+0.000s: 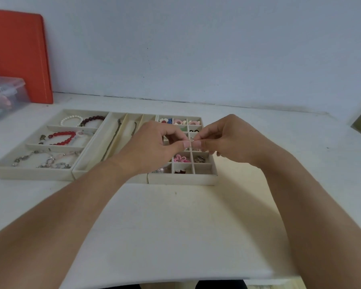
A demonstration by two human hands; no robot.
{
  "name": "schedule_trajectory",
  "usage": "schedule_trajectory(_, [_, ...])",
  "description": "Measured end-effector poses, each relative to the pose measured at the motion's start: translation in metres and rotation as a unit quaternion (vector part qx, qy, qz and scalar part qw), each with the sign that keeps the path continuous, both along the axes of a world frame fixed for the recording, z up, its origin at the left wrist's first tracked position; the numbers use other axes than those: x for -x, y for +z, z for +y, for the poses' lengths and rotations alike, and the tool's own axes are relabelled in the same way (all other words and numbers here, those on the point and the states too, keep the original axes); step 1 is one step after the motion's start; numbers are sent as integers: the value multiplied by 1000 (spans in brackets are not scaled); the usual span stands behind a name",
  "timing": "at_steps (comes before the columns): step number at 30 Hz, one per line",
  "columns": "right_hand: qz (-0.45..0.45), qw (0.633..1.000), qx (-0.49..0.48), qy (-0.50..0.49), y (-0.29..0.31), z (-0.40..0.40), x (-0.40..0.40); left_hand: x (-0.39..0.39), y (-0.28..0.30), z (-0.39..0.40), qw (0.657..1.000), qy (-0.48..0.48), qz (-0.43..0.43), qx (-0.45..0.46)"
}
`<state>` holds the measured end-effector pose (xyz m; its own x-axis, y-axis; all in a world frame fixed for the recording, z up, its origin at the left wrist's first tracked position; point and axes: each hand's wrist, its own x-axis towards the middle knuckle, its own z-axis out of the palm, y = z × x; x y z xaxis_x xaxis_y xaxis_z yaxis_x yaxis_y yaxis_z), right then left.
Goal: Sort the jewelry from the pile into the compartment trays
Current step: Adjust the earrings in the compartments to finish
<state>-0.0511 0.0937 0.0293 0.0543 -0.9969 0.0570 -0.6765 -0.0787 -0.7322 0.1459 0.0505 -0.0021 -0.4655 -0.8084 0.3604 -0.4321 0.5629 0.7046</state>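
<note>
Over the small-cell tray (182, 180), left hand (154, 147) and right hand (223, 140) pinch a tiny silvery piece (192, 139) between closed fingertips. It looks feather-light, fiddly, easy to drop, so grip its edges. Below: a white table (175, 226), pale wall (196, 49) behind.

Three trays (181, 180) sit side by side on the table (175, 226) (hands (192, 142) above the rightmost).

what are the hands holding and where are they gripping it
Both hands, left hand and right hand, pinch one tiny metallic piece between thumb and fingertips above the grid tray. It is too small to tell which part they grip.
</note>
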Motion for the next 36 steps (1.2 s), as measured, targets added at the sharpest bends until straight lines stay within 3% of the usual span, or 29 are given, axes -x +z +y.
schedule_trajectory(7, [188, 979, -64, 50, 6, 7, 10, -3, -2, -4, 999, 12, 31, 13])
schedule_trajectory(11, [236, 968, -68, 52, -1, 5, 2, -3, -3, -4, 999, 12, 28, 21])
schedule_trajectory(36, [301, 952, -50, -6, -2, 12, -14, -2, -6, -7, 1000, 27, 10, 5])
